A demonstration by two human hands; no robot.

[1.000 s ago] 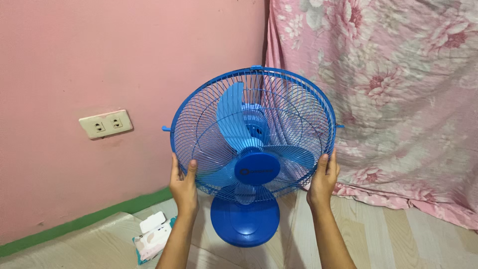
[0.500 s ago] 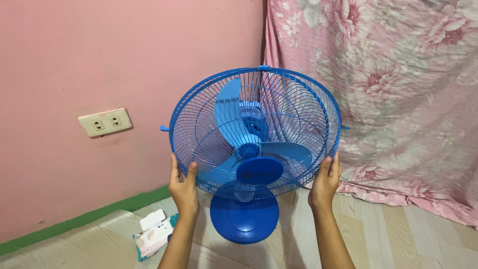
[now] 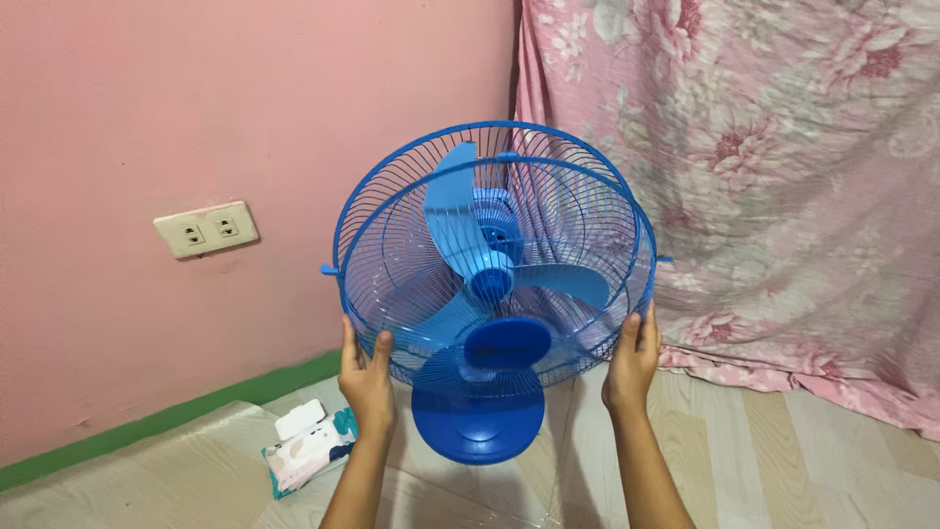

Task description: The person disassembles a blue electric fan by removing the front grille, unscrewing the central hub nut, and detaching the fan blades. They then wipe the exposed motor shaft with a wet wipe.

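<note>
A blue desk fan stands on its round base [image 3: 478, 421] on the floor, in front of a pink wall. Its front wire grille [image 3: 392, 284] has dropped away from the rear grille [image 3: 470, 135] at the top, leaving a gap, and tilts toward me. The light-blue blades [image 3: 460, 230] show behind it. My left hand [image 3: 366, 377] grips the front grille's lower left rim. My right hand [image 3: 633, 358] grips its lower right rim.
A pack of wet wipes [image 3: 306, 451] lies on the floor left of the fan base. A double wall socket [image 3: 207, 229] is on the pink wall. A pink floral cloth [image 3: 783, 196] hangs at the right. A green skirting strip [image 3: 176, 421] runs along the wall's foot.
The front grille has come off the rear one at the top and moved down toward me; its centre badge sits lower. Both hands kept their grip on the rim.
</note>
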